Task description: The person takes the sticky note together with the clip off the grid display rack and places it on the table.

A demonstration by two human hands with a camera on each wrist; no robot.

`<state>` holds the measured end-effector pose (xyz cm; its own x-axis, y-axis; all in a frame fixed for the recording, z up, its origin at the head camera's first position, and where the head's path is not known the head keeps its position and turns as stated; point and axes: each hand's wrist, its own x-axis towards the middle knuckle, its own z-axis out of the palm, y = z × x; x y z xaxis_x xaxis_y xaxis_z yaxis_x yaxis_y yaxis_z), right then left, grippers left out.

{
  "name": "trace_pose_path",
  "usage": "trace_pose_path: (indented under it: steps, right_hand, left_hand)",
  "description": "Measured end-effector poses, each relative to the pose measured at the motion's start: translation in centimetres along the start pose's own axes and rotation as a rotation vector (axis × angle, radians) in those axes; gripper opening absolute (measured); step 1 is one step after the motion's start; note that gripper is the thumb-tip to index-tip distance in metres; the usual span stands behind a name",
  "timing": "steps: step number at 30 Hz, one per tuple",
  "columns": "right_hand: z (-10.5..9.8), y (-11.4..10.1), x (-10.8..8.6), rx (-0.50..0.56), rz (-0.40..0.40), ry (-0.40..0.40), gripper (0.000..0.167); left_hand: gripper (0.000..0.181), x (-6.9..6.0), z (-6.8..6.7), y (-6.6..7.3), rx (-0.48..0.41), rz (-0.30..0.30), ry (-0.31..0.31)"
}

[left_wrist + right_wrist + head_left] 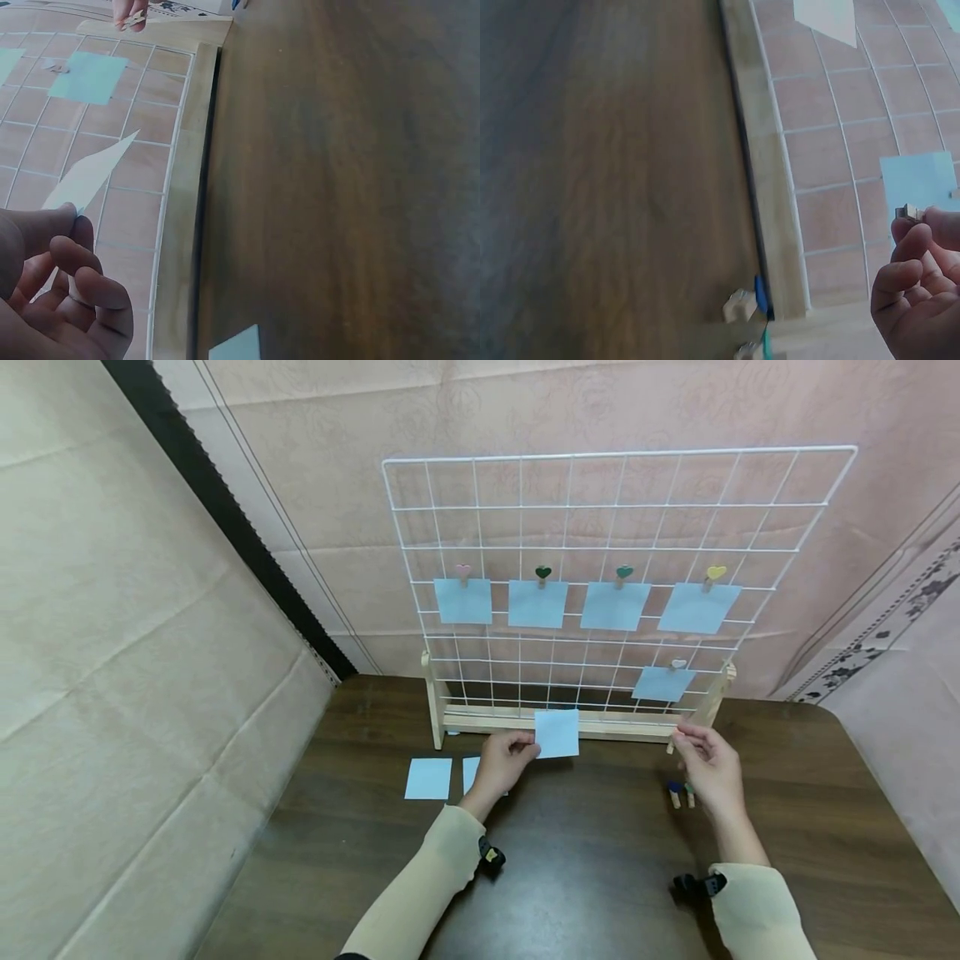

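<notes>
Against pinkish patterned cloth point(315, 460), saw a dark brown wooden tabletop point(585, 877), bounded on the left by a cream cloth wall point(135, 677). Toward the tabletop's back left corner, found one light-blue paper square point(427, 778) lying flat and, just right of it, a second square point(470, 772) partly hidden by the left hand point(502, 764).

Along the tabletop's back edge, made out a white wire grid point(577, 549) standing in a wooden stand point(491, 722). Across its middle, counted four clipped squares from left to right: one point(462, 603) under a pink heart peg point(462, 570), one point(536, 606) under a dark green heart peg point(543, 573), one point(615, 607) under a teal heart peg point(624, 572), one point(700, 610) under a yellow heart peg point(716, 573). Near the grid's lower right corner, spotted a fifth point(663, 685) under a whitish heart peg point(678, 664).

Before the grid's lower edge, noted the left hand pinching a loose square point(557, 734) by its left side between thumb and forefinger, raised above the tabletop; could not tell whether touching the wires.

Farther right, near the stand's right foot, picked out a blue-topped peg point(675, 794) and a green-topped peg point(690, 794) lying side by side. Just beyond these, saw the right hand point(712, 768) pinching a small wooden peg point(910, 214) between thumb and forefinger, with the other fingers curled. Past the tabletop's back right corner, noticed a flower-printed border point(892, 618).
</notes>
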<state>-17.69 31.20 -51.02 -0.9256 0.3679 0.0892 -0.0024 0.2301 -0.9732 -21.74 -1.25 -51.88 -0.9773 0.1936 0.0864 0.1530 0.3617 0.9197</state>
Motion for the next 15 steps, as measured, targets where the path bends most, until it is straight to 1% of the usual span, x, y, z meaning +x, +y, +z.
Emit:
trace_pose_path:
  steps: [5,12,15]
  right_hand:
    - [-1.2,0.7,0.0,-0.047,0.001,-0.015,0.041]
    - [-3.2,1.8,-0.8,-0.174,-0.012,-0.067,0.041]
    - [-3.7,1.9,-0.7,-0.185,-0.031,-0.072,0.039]
  left_hand:
    - [0.019,-0.2,-0.3,-0.4,0.007,0.004,-0.006]
    - [0.018,-1.1,-0.5,-1.2,0.004,-0.027,-0.026]
    - [0.017,-1.1,-0.6,-1.4,0.026,-0.013,-0.014]
